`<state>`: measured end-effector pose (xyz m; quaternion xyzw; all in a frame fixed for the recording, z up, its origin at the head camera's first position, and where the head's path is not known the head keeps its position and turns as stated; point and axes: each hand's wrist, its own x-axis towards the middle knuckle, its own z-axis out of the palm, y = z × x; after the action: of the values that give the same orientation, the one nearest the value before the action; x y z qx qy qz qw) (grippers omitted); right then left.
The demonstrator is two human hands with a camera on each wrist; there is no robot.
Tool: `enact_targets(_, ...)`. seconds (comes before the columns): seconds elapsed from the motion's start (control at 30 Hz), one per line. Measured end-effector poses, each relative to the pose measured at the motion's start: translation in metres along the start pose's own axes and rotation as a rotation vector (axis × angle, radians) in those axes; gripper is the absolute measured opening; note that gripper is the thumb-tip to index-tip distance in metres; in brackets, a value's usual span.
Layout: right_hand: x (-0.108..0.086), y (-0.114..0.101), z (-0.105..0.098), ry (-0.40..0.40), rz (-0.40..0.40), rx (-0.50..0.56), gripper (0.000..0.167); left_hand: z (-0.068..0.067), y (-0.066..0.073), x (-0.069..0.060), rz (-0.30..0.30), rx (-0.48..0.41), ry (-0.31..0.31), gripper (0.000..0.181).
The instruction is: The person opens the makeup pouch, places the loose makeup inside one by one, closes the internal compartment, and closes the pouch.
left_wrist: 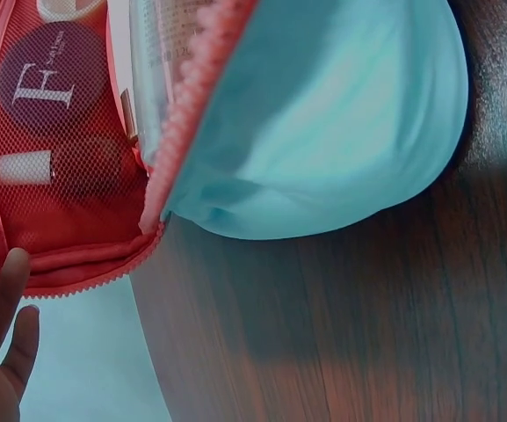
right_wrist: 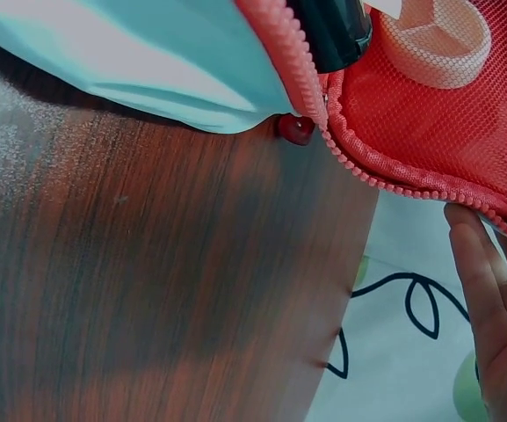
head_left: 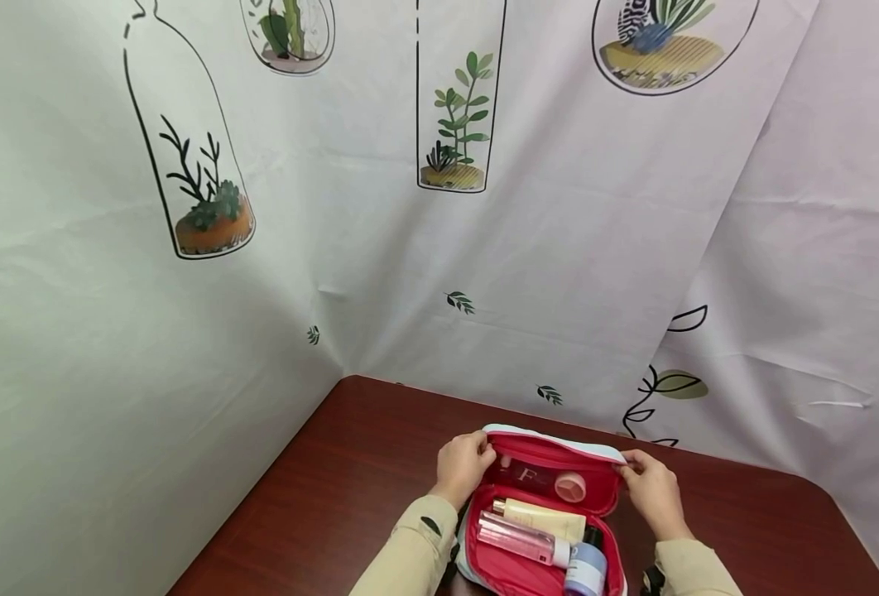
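Note:
An open cosmetic bag [head_left: 613, 571], red inside and light blue outside, lies on the table with its lid raised. My left hand [head_left: 460, 468] pinches the lid's left corner, and my right hand [head_left: 655, 495] pinches the right one. Inside the base are a cream-yellow tube [head_left: 547, 521], a pink bottle [head_left: 516, 538] with a white cap, and a blue-and-white container [head_left: 585, 569]. A black item [right_wrist: 330, 33] is partly hidden near them. Behind the lid's mesh sit a dark round case [left_wrist: 51, 77] marked F, a small white-capped bottle [left_wrist: 64, 167] and a round pink sponge-like piece [head_left: 569, 487].
The brown wooden table [head_left: 298, 497] extends left and right of the bag. White cloth [head_left: 365, 248] printed with plants in glass jars hangs behind and to the left. A small dark red bead [right_wrist: 295, 129] shows at the bag's hinge side.

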<state>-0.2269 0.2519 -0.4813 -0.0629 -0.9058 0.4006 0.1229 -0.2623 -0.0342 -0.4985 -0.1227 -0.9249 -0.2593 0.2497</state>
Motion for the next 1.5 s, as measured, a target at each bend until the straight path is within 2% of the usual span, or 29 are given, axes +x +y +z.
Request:
enact_targets(0.23,0.001,0.0,-0.001,0.002,-0.008,0.002,0.019,-0.002,-0.004,0.002,-0.054,-0.047,-0.001,0.028)
enact_targets(0.47,-0.002,-0.001,0.003,0.056,0.003,-0.017,0.015,-0.003,-0.006,0.003,-0.051,0.043,-0.005,0.031)
enact_targets(0.57,-0.003,-0.001,0.002,0.05,0.002,-0.042,0.016,-0.004,-0.008,0.003,-0.069,0.095,-0.055,0.03)
enact_targets(0.67,-0.004,0.001,-0.002,-0.01,-0.005,-0.041,0.02,-0.005,-0.012,0.003,-0.141,0.087,-0.184,0.032)
enact_targets(0.73,-0.004,0.003,-0.005,-0.064,0.006,-0.028,0.023,-0.007,-0.016,0.003,-0.184,0.023,-0.289,0.043)
enact_targets(0.8,-0.003,0.006,-0.006,-0.124,0.029,-0.012,0.028,-0.008,-0.019,0.001,-0.214,-0.085,-0.381,0.051)
enact_targets(0.9,-0.003,0.011,-0.005,-0.212,0.061,-0.024,0.034,-0.007,-0.022,-0.003,-0.232,-0.221,-0.45,0.048)
enact_targets(0.97,-0.004,0.016,-0.002,-0.274,0.095,-0.017,0.036,-0.005,-0.024,-0.005,-0.255,-0.282,-0.468,0.043)
enact_targets(1.03,-0.007,0.02,0.001,-0.325,0.147,0.036,0.033,-0.002,-0.025,-0.006,-0.276,-0.323,-0.474,0.04)
enact_targets(1.1,-0.01,0.024,0.003,-0.364,0.206,0.151,0.031,0.001,-0.026,-0.006,-0.301,-0.376,-0.486,0.038)
enact_targets(1.2,-0.011,0.026,0.001,-0.384,0.27,0.335,0.031,0.004,-0.026,-0.004,-0.336,-0.528,-0.472,0.035)
enact_targets(1.33,-0.006,0.02,-0.01,-0.411,0.273,0.48,0.032,0.001,-0.022,0.004,-0.397,-0.754,-0.383,0.033)
enact_targets(1.43,-0.001,0.015,-0.02,-0.416,0.288,0.586,0.029,-0.006,-0.019,0.012,-0.398,-0.878,-0.32,0.032)
enact_targets(1.5,0.0,0.012,-0.026,-0.391,0.306,0.627,0.031,-0.011,-0.018,0.015,-0.389,-0.94,-0.305,0.032)
